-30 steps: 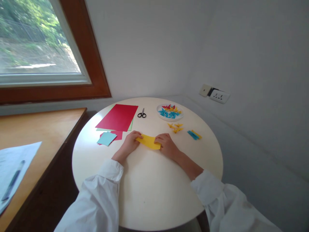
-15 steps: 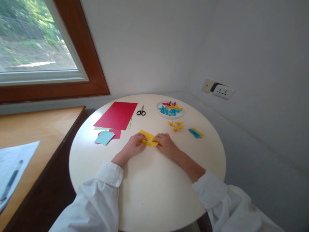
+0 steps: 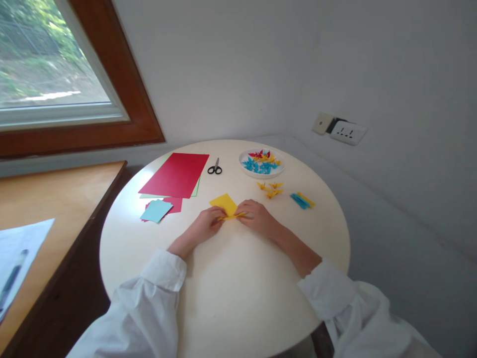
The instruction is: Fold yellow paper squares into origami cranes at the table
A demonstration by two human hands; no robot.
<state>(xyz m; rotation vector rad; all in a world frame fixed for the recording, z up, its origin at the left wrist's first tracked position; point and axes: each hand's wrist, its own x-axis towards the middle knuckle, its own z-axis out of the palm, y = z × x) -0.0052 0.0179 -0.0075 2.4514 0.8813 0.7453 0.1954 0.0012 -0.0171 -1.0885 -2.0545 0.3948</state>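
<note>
A piece of yellow origami paper (image 3: pixel 225 202) is pinched between my two hands at the middle of the round white table (image 3: pixel 223 298). My left hand (image 3: pixel 206 226) grips its near left side, fingers closed. On the near right side my right hand (image 3: pixel 257 217) is closed on the same paper. One flap stands out toward the far side, while the near edge is bent into a narrow raised fold between the fingertips. Beyond my right hand lie several small yellow paper cranes (image 3: pixel 271 189).
A white dish (image 3: pixel 257 174) holds blue, yellow and red cranes. Folded blue and yellow strips (image 3: pixel 301 201) lie right. Black-handled scissors (image 3: pixel 215 167) sit at the back, beside red sheets (image 3: pixel 175 174). Light-blue squares (image 3: pixel 157 211) are stacked left. A wooden desk (image 3: pixel 74 184) adjoins.
The yellow paper was flatter between my hands; its near edge is now lifted and folded, with a flap showing on the far side. The view has shifted slightly.
</note>
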